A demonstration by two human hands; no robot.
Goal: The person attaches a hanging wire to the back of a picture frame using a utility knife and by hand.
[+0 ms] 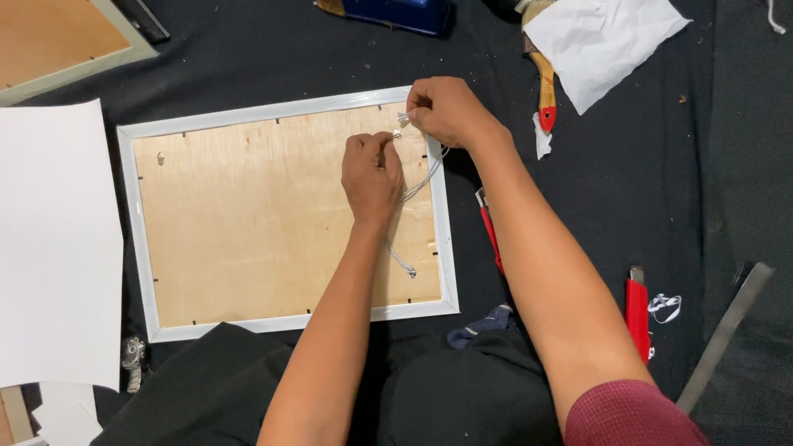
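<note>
- White cord (417, 186): far-right of frame back (264, 223), one end at the hanger there, knotted end loose nearer.
- L hand (373, 175) & R hand (446, 111) both pinch cord.
- Left-side hanger (160, 157) bare: judged half done.
- Red cutter (637, 310) lies right.

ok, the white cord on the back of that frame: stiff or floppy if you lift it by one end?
Probably floppy: the white cord lies in loose curves over the plywood backing. Likely very light, being thin. Its knotted free end would probably dangle, while the left hand and right hand pinch the other end.
</note>
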